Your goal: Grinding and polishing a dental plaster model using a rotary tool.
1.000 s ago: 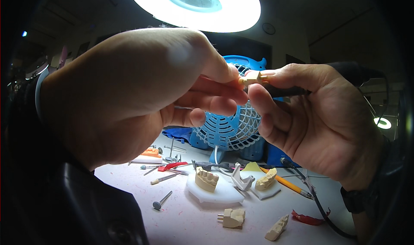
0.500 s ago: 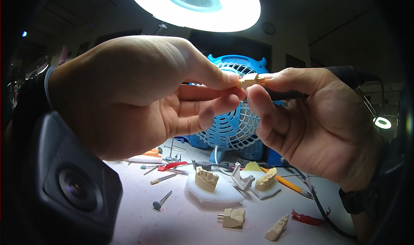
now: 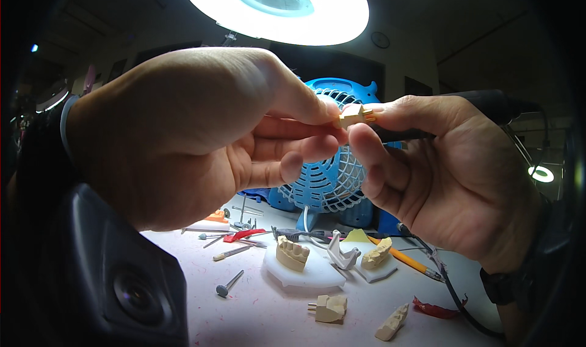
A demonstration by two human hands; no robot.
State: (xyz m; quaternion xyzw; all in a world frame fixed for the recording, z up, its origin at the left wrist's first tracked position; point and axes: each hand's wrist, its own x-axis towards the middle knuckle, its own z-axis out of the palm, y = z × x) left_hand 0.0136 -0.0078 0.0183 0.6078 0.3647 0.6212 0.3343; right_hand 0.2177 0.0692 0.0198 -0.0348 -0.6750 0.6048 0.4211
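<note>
The left hand [image 3: 201, 124] pinched a plaster die [image 3: 350, 115] between thumb and fingers, the outer fingers loosely curled — the die was raised before a blue fan [image 3: 311, 185], above the worktop [image 3: 259, 316]. Beyond it, the right hand [image 3: 448, 170], fingers half-curled, gripped a black handpiece [image 3: 488, 105], thumb at the die's metal pins [image 3: 369, 115].

ring lamp [image 3: 339, 20]: top cut off | blue fan [image 3: 323, 179]: partly hidden | black tool [image 3: 488, 104]: middle hidden

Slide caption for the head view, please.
Left hand pinches a small pinned model piece close to the right hand, which holds a black corded tool, before a blue fan.
</note>
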